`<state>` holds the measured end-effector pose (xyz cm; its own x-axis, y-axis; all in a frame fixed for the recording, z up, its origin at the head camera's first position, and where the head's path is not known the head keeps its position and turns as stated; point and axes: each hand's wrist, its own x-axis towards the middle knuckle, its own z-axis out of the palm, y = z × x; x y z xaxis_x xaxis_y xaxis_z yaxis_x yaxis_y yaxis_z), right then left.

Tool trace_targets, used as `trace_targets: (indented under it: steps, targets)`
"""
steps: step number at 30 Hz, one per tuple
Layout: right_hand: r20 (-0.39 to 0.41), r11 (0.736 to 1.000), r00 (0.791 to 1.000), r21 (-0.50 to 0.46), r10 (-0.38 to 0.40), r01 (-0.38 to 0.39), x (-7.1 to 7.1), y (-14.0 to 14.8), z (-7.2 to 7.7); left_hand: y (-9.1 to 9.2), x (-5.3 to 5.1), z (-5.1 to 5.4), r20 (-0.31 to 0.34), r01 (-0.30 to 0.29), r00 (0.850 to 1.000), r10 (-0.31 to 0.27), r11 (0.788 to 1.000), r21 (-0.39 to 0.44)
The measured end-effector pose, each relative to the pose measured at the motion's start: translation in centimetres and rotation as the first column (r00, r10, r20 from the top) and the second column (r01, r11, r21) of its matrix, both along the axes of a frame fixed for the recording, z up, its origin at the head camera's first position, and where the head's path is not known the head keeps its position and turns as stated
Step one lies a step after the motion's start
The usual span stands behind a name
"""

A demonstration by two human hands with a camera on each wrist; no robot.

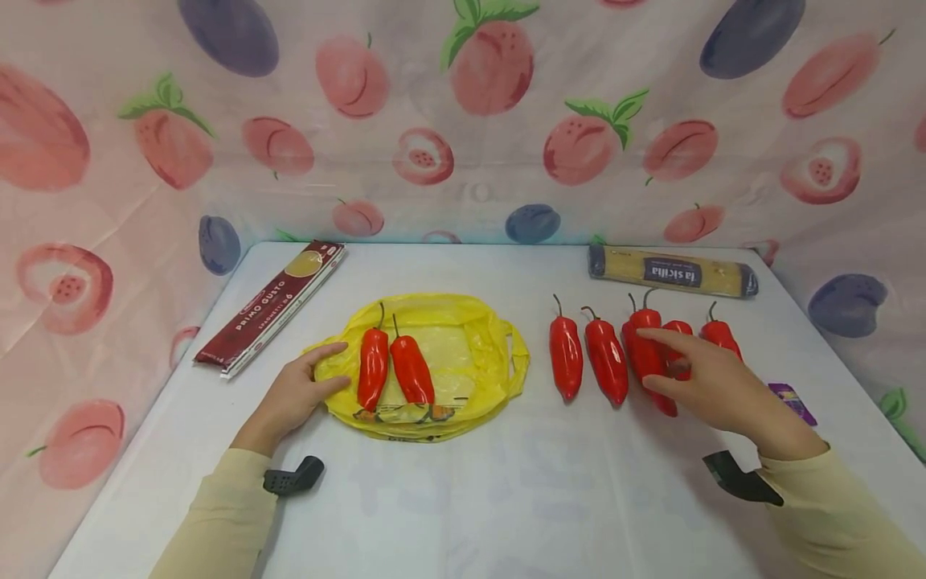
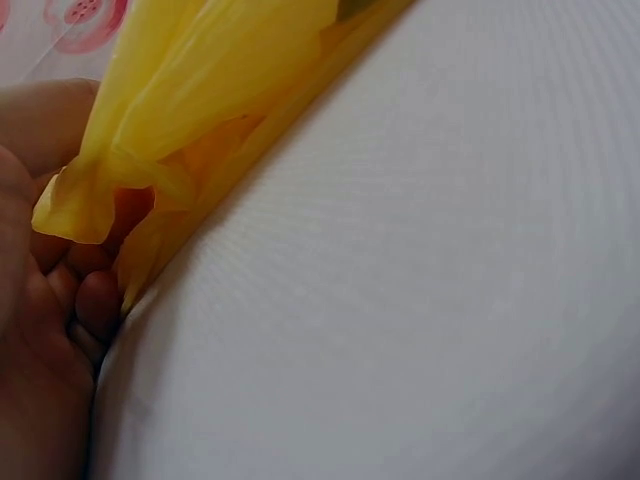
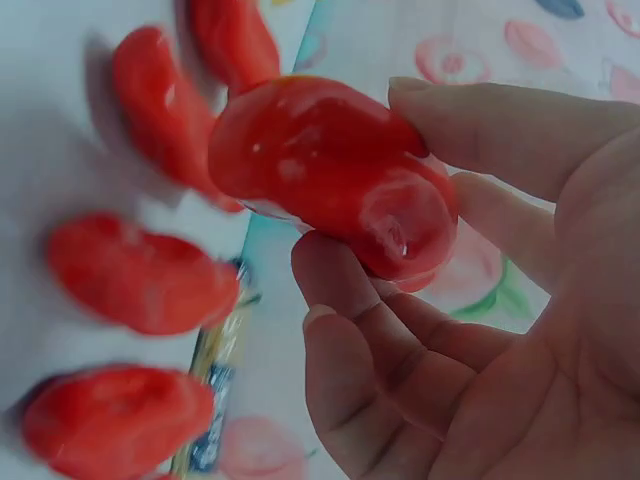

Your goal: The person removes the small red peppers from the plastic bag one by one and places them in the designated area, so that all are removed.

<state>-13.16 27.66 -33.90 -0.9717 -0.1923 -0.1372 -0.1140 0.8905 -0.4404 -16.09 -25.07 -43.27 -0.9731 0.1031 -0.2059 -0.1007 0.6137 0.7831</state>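
A yellow plastic bag (image 1: 499,362) lies spread with its rim raised, and two red peppers (image 1: 373,370) rest within it, stems pointing away. Beside its left edge is my left hand (image 1: 289,394), thumb and forefinger apart and touching the plastic. In the left wrist view, a loose yellow flap (image 2: 80,205) hangs between the thumb and the bent fingers, not visibly pinched. On the right, my right hand (image 1: 712,382) pinches a red pepper (image 3: 310,150) between thumb and fingertips. Several other red peppers (image 1: 565,358) lie around it, some partly hidden behind the hand.
A dark red spaghetti packet (image 1: 273,310) lies slanted at the back left. At the back right is a clear pasta packet (image 1: 673,271) with a blue label. A small purple packet (image 1: 792,404) sits right of the right hand. Fruit-printed cloth (image 1: 477,185) walls the table's back and sides.
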Motion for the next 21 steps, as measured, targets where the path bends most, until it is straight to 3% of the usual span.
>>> trace_targets:
  steps: [8, 21]
  targets:
    - [0.054, 0.995, 0.995, 0.04, -0.089, 0.087, 0.9, 2.9, -1.0, 0.0, -0.1, 0.0, -0.003, 0.005, 1.0, -0.005, 1.0, -0.003]
    - [0.148, 0.988, 0.978, 0.067, -0.145, 0.136, 1.9, 5.4, -2.1, -0.1, -0.1, 0.0, 0.004, 0.003, 1.0, -0.003, 1.0, -0.007]
